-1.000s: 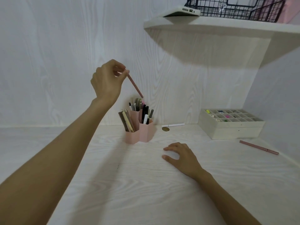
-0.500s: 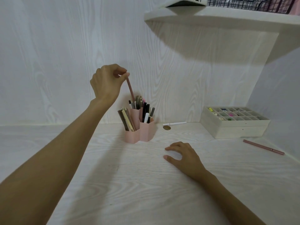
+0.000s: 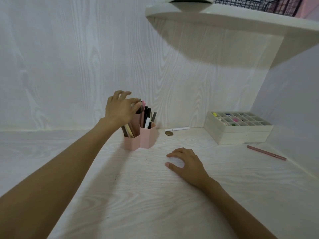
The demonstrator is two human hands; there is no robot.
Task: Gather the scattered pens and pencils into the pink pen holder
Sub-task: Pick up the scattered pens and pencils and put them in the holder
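Note:
The pink pen holder (image 3: 146,139) stands on the white desk near the back wall, with several pens and pencils upright in its cells. My left hand (image 3: 119,108) hovers at its top left, fingers spread, fingertips by the pen tops; a pink pen (image 3: 142,115) stands in the holder just beside them. My right hand (image 3: 187,165) rests flat on the desk in front of the holder, holding nothing. A white pen (image 3: 177,129) lies by the wall to the holder's right. Another pink pen (image 3: 266,152) lies at the far right near the side wall.
A coin (image 3: 169,133) lies next to the white pen. A cream organiser box (image 3: 241,134) with small compartments sits in the back right corner. A shelf (image 3: 224,19) with a black wire basket (image 3: 250,4) overhangs the right side.
My left hand has come down from above the holder, lowered the pink pen into it, and its fingers have spread. The right hand stays on the desk. The view has tilted slightly.

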